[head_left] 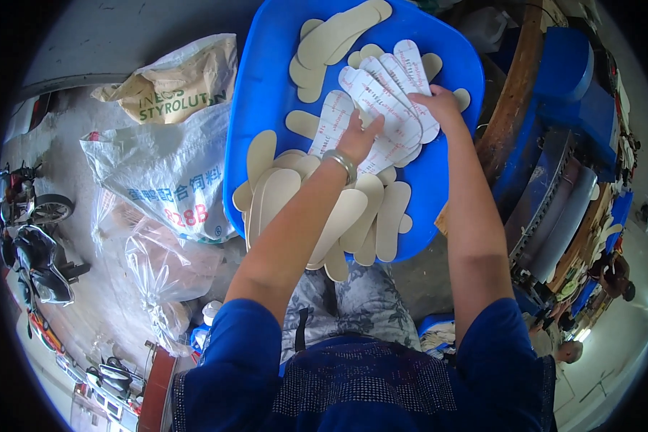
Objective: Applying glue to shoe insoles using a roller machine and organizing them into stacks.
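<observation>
A big blue plastic basin (266, 79) rests on my lap, filled with several beige shoe insoles (353, 216). Over its middle I hold a fanned stack of white insoles with red print (385, 101). My left hand (358, 138), with a metal bangle on the wrist, grips the stack's lower left side. My right hand (441, 106) holds the stack's right edge. More beige insoles (335, 36) lie at the basin's far side.
Woven sacks (169, 169) and a clear plastic bag (162, 277) sit on the floor to my left, with parked motorbikes (32, 237) beyond. A blue machine with a conveyor (554, 187) stands to my right, where other people work.
</observation>
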